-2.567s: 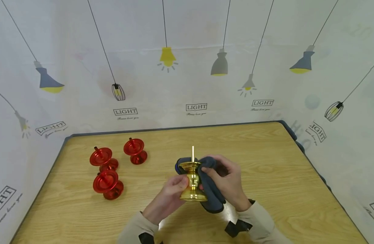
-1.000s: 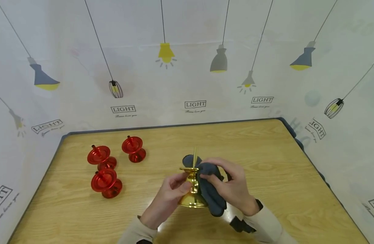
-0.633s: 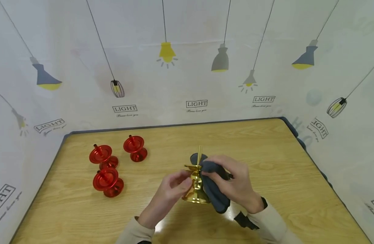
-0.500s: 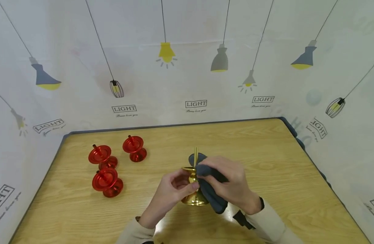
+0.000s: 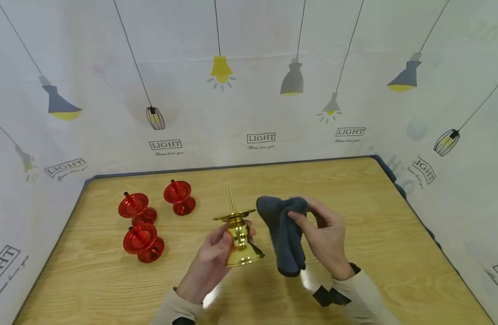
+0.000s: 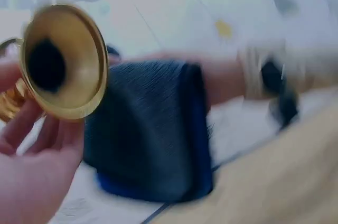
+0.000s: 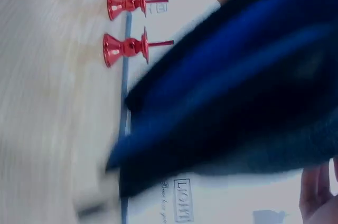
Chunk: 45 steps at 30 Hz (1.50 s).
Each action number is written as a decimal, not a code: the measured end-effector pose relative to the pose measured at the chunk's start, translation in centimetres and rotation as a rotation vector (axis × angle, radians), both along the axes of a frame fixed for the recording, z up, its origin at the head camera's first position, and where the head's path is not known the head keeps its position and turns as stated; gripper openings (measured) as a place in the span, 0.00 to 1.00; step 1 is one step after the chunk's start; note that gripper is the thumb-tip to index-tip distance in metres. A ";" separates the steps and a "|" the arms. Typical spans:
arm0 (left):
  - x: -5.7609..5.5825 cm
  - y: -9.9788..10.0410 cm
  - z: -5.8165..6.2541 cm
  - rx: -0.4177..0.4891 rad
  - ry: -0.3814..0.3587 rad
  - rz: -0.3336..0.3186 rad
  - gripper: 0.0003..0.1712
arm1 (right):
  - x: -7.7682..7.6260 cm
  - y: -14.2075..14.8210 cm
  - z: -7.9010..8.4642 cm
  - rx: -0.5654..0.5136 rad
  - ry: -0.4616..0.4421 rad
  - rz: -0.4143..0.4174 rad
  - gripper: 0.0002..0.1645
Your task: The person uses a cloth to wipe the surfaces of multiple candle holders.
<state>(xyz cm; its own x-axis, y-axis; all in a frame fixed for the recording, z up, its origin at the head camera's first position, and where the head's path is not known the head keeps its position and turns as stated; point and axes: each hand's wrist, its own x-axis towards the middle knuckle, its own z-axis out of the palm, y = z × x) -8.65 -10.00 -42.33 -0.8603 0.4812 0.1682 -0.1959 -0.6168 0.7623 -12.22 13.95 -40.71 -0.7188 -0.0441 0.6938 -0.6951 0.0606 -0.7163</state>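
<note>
My left hand (image 5: 210, 262) grips a shiny gold candle holder (image 5: 242, 241) round its stem, above the table. It leans slightly left, its thin spike pointing up from the dish. In the left wrist view the hollow underside of its flared base (image 6: 90, 49) faces the camera. My right hand (image 5: 326, 234) pinches a folded dark grey-blue cloth (image 5: 285, 234) between thumb and fingers, just right of the candle holder and apart from it in the head view. The cloth fills much of the right wrist view, where its blue inner side (image 7: 211, 60) shows.
Three red candle holders stand on the left of the wooden table (image 5: 354, 198): one at the back (image 5: 178, 193), one at the left (image 5: 133, 206), one nearer (image 5: 140, 240). A white wall sheet (image 5: 208, 149) printed with lamps surrounds the table's far and side edges.
The cloth was pressed against the gold candle holder's neck and has come away to the right. My left hand has moved left with the candle holder, which now tilts left. The red ones stay put.
</note>
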 end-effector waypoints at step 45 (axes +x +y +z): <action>0.1 2.1 1.9 -0.636 0.272 0.561 0.18 | 2.4 -2.3 -1.5 -0.171 -0.103 0.188 0.17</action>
<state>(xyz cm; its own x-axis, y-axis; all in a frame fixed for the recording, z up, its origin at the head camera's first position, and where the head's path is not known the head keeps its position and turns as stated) -8.56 -7.86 -40.46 -0.9665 0.0730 0.2461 0.2459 -0.0120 0.9692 -9.84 11.61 -42.24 -0.7764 -0.0719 0.6261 -0.6054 -0.1910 -0.7727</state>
